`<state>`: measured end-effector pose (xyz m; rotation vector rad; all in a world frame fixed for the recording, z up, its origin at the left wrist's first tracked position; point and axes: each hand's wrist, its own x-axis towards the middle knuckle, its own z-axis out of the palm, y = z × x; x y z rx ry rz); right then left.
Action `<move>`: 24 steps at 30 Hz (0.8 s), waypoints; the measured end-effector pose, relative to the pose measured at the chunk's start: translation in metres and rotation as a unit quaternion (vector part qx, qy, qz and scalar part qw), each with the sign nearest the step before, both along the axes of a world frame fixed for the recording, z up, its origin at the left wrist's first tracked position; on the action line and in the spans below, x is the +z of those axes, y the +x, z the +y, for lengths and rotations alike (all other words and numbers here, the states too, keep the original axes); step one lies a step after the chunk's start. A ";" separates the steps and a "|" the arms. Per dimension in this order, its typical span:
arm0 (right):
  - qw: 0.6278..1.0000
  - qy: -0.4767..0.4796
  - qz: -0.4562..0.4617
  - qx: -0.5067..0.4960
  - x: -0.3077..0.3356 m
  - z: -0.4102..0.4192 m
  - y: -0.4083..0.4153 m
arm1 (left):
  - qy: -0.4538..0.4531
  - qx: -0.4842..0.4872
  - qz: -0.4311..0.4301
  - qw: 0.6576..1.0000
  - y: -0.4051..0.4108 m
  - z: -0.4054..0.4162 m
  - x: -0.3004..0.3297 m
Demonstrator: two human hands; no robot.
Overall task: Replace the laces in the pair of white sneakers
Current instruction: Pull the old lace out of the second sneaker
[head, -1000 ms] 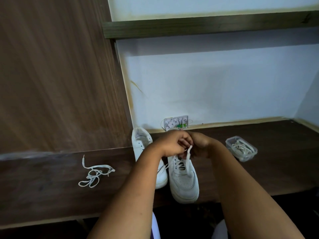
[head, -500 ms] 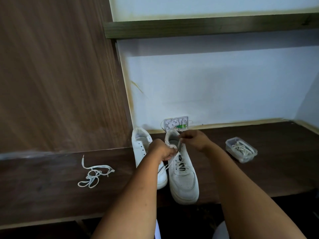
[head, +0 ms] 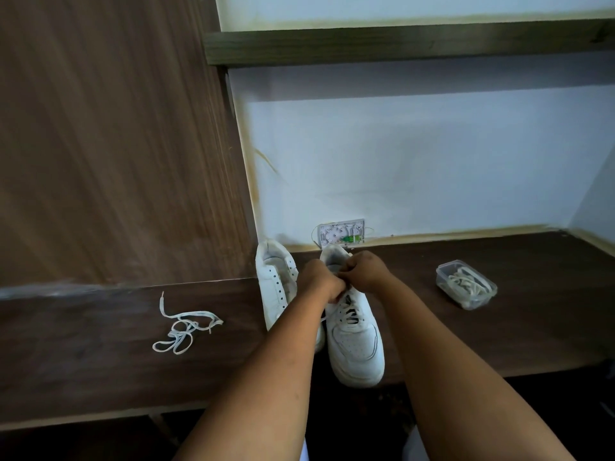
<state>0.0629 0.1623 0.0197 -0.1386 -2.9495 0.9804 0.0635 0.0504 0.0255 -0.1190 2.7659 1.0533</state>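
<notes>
Both hands meet at centre frame over the top eyelets of the right-hand sneaker (head: pixel 354 337). Left hand (head: pixel 321 282) has fingers curled in, seemingly pinching a lace end, the exact grip hidden behind the knuckles. Right hand (head: pixel 366 271) is also curled tight, pinching the lace (head: pixel 347 314) near the tongue; the two hands touch each other. Likely they sit this close because the lace is being fed or tightened through the upper holes, one hand steadying while the other pulls. Lace crossings show on the lower eyelets just below the hands, so this shoe looks mostly laced, probably the last rows or the knot

Toe points toward the bottom of the frame, heel toward the wall, which puts the eyelets under the hands. The second sneaker (head: pixel 276 287) lies touching it on the left, partly under the left forearm, no lace visible in its eyelets, probably waiting its turn

Loose lace (head: pixel 184 327) lies tangled at lower left on the wooden surface (head: pixel 83 361), well apart from the shoes, probably an old one set aside. Clear plastic tub (head: pixel 466 284) at right of centre holds more laces, open-topped, within easy reach. Small white box with a green part (head: pixel 341 232) sits against the wall just behind the shoes, unrelated
</notes>
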 end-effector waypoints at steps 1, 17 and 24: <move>1.000 -0.002 0.002 0.004 0.000 0.000 0.000 | 0.002 -0.006 0.000 1.000 0.001 0.000 -0.001; 0.993 -0.116 0.001 0.007 -0.010 0.009 0.000 | 0.175 -0.064 -0.088 0.979 -0.015 -0.035 -0.014; 0.996 -0.085 0.022 0.033 -0.009 0.009 0.000 | 0.168 -0.127 -0.073 0.975 -0.007 -0.028 -0.010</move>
